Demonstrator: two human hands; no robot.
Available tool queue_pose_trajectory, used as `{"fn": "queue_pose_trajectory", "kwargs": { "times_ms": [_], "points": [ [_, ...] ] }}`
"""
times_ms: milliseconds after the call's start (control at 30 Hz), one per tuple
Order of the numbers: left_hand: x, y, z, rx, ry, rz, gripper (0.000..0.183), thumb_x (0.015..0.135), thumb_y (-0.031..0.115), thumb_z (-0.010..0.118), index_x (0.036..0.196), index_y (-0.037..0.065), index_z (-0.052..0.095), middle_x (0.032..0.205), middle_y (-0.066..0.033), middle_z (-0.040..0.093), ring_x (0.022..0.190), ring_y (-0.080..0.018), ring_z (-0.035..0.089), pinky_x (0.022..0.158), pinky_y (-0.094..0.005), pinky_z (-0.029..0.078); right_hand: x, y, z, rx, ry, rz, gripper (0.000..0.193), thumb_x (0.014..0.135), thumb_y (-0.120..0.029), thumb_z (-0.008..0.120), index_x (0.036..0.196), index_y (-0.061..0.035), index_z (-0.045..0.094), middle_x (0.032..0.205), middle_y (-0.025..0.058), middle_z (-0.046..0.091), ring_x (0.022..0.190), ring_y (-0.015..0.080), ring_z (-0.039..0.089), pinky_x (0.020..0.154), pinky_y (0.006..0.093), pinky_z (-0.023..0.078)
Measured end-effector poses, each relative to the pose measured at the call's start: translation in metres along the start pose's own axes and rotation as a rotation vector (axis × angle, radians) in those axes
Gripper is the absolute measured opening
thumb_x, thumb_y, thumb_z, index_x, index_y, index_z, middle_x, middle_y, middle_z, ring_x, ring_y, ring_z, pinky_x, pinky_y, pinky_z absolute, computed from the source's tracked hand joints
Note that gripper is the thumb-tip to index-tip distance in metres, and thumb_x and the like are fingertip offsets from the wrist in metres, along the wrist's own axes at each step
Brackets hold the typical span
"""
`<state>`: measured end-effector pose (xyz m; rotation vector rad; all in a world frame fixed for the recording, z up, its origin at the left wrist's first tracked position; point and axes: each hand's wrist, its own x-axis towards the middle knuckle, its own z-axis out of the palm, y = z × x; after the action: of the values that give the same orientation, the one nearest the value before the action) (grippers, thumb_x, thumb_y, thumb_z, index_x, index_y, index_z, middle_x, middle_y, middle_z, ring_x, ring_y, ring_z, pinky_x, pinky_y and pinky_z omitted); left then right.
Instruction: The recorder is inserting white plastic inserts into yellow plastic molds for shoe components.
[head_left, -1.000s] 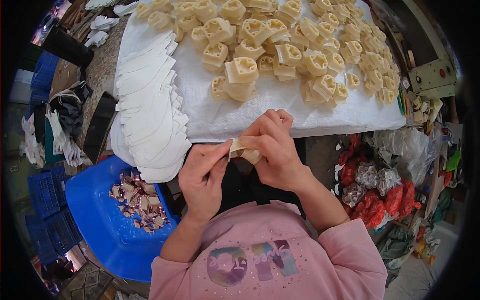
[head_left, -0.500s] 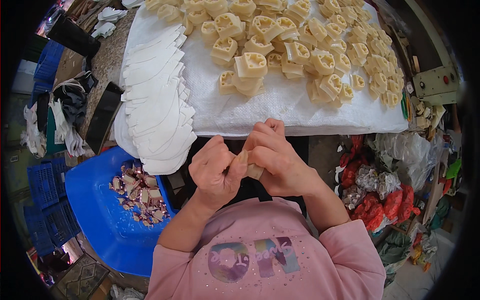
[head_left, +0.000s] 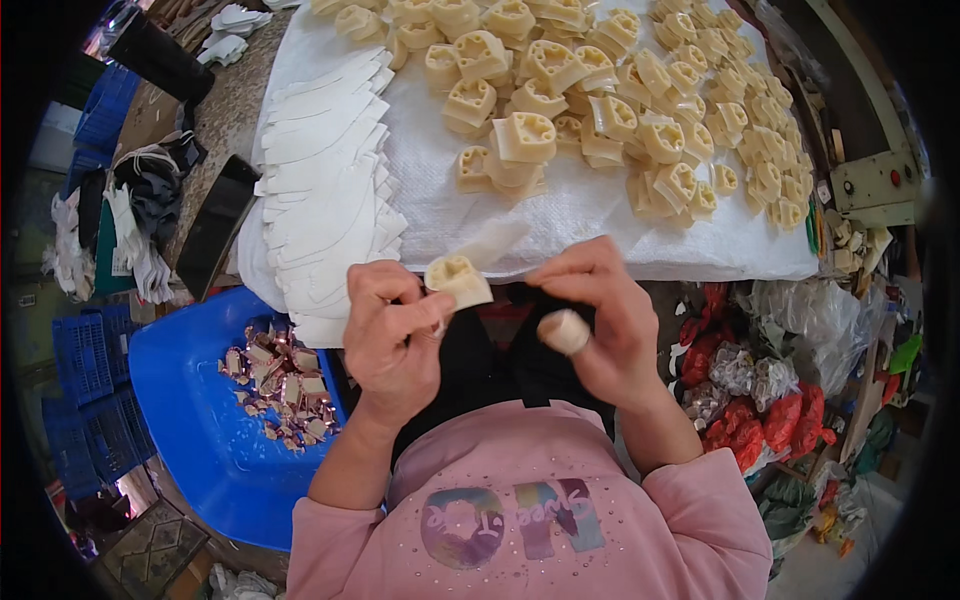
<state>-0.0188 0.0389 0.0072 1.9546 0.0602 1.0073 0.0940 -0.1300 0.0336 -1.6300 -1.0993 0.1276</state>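
My left hand (head_left: 392, 335) pinches a small cream moulded piece (head_left: 458, 282) between thumb and fingers, its hollowed side with small holes facing up. A pale, see-through strip (head_left: 495, 243), smeared by motion, reaches from behind that piece toward the cloth; whether it is attached I cannot tell. My right hand (head_left: 610, 320) is apart from the piece, its fingers half bent and its thumb held away, nothing seen between them. A pale cover (head_left: 565, 332) wraps that thumb's tip. Many similar cream pieces (head_left: 525, 137) lie heaped on the white woven cloth (head_left: 430, 220) beyond my hands.
Overlapping white flat cut-outs (head_left: 325, 190) run down the cloth's left side. A blue tub (head_left: 200, 400) at lower left holds shiny pinkish-brown and cream pieces (head_left: 285, 385). Red and clear plastic bags (head_left: 755, 400) lie at the right. A black cylinder (head_left: 155, 52) stands far left.
My hands were close together around a small piece and have moved apart. The cream piece now shows in my left hand, turned upward, and the pale strip has come into sight.
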Motion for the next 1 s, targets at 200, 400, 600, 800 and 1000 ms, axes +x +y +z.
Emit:
{"fn": "queue_pose_trajectory", "kwargs": {
  "times_ms": [200, 400, 600, 800, 1000],
  "points": [
    [0.004, 0.022, 0.016, -0.2, 0.002, 0.033, 0.028, 0.069, -0.014, 0.063, 0.089, 0.005, 0.059, 0.085, -0.01, 0.054, 0.081, -0.027, 0.055, 0.069, -0.0339, 0.047, -0.022, 0.0, 0.025, 0.813, 0.204, 0.619, 0.028, 0.095, -0.021, 0.053, 0.111, 0.0012, 0.05, 0.103, 0.0105, 0.06, 0.095, 0.0161, 0.06, 0.082, 0.0296, 0.05],
    [-0.001, 0.016, 0.015, -0.08, -0.193, 0.171, 0.03, 0.062, -0.012, 0.064, 0.088, 0.001, 0.057, 0.092, -0.0137, 0.058, 0.08, -0.0277, 0.06, 0.064, -0.0346, 0.047, -0.028, -0.003, 0.022, 0.926, 0.208, 0.569, 0.025, 0.096, -0.017, 0.046, 0.111, 0.0025, 0.051, 0.11, 0.0161, 0.06, 0.098, 0.02, 0.06, 0.086, 0.0325, 0.05],
    [0.002, 0.02, 0.025, 0.191, -0.228, 0.264, 0.017, 0.066, -0.002, 0.065, 0.081, 0.0, 0.058, 0.089, -0.0126, 0.056, 0.071, -0.0243, 0.054, 0.054, -0.0317, 0.038, -0.028, -0.008, 0.02, 0.826, 0.168, 0.54, 0.025, 0.094, -0.012, 0.045, 0.111, 0.004, 0.055, 0.116, 0.0157, 0.059, 0.102, 0.0204, 0.06, 0.089, 0.0324, 0.048],
    [0.001, 0.023, 0.025, 0.276, -0.24, 0.184, 0.018, 0.066, -0.003, 0.065, 0.082, 0.0, 0.056, 0.087, -0.0126, 0.055, 0.067, -0.0247, 0.051, 0.053, -0.033, 0.039, -0.025, -0.009, 0.022, 0.358, 0.049, 0.413, 0.03, 0.093, -0.012, 0.042, 0.113, 0.0046, 0.055, 0.102, 0.016, 0.063, 0.087, 0.0205, 0.064, 0.077, 0.0317, 0.05],
    [0.001, 0.018, 0.02, -0.122, -0.204, -0.07, 0.022, 0.067, -0.013, 0.063, 0.083, 0.0, 0.054, 0.089, -0.0137, 0.06, 0.074, -0.0264, 0.058, 0.06, -0.0326, 0.047, -0.011, 0.004, -0.006, 0.417, -0.126, 0.511, 0.03, 0.092, -0.021, 0.052, 0.111, 0.0013, 0.058, 0.092, 0.0094, 0.065, 0.081, 0.0148, 0.062, 0.069, 0.0276, 0.049]
  ]
}}
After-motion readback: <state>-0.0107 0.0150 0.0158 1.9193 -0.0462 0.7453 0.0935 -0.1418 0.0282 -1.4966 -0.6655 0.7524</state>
